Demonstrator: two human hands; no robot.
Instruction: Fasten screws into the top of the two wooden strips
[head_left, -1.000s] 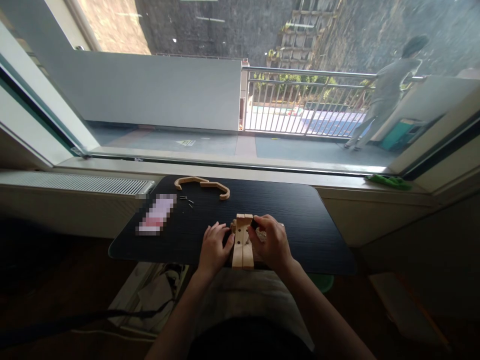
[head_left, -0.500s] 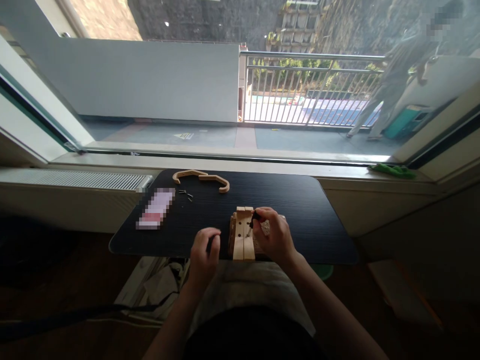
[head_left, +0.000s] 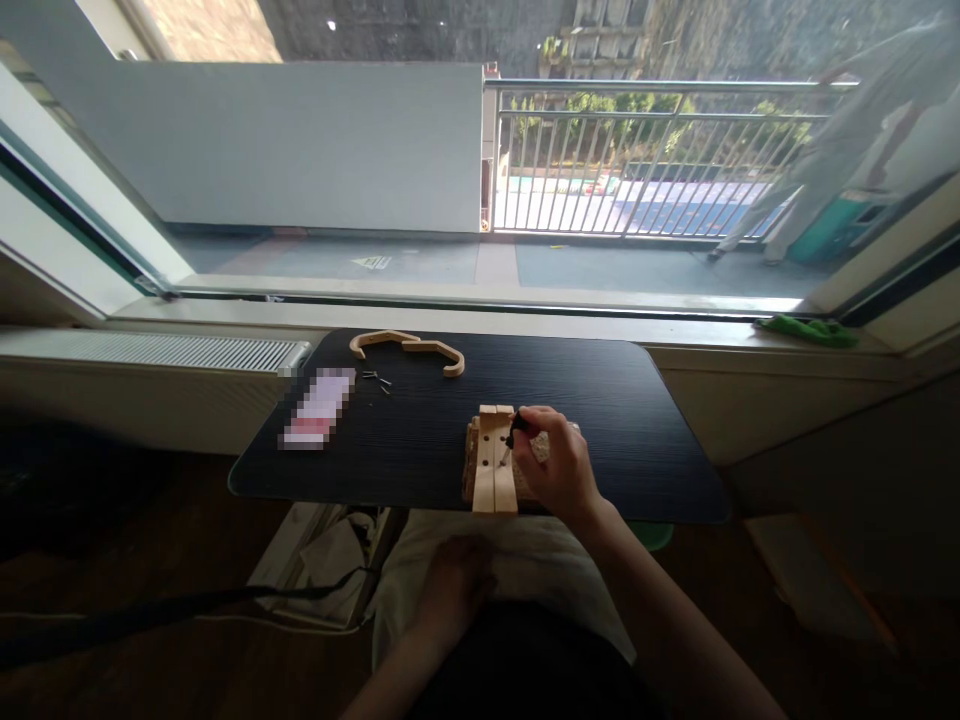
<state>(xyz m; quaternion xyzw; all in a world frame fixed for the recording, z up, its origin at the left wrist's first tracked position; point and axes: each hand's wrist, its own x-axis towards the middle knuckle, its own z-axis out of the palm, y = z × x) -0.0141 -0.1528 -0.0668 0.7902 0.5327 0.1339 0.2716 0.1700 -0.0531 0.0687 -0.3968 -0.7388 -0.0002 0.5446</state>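
My right hand (head_left: 553, 455) is closed around the black handle of a small screwdriver (head_left: 517, 425). Its thin metal shaft points down at a hole in the right one of two pale wooden pieces (head_left: 495, 485). These lie side by side, with several dark holes, across a rough brown block (head_left: 470, 455) at the table's near edge. In my lap, below the tabletop, rests my left hand (head_left: 466, 570); shadow hides its fingers. Two curved wooden hooks (head_left: 442, 352) lie at the back of the table, with several screws (head_left: 377, 378) in front of them.
The dark table (head_left: 600, 400) stands against a windowsill. A blurred pinkish flat item (head_left: 319, 408) lies at its left. To the left is a white radiator (head_left: 187, 352); a green cloth (head_left: 810, 330) sits on the sill. Outside the glass, a person (head_left: 832, 150) stands by a railing.
My left hand has dropped from beside the wooden pieces into my lap. My right hand stays at the screwdriver. The view has shifted slightly, and the person outside appears farther right.
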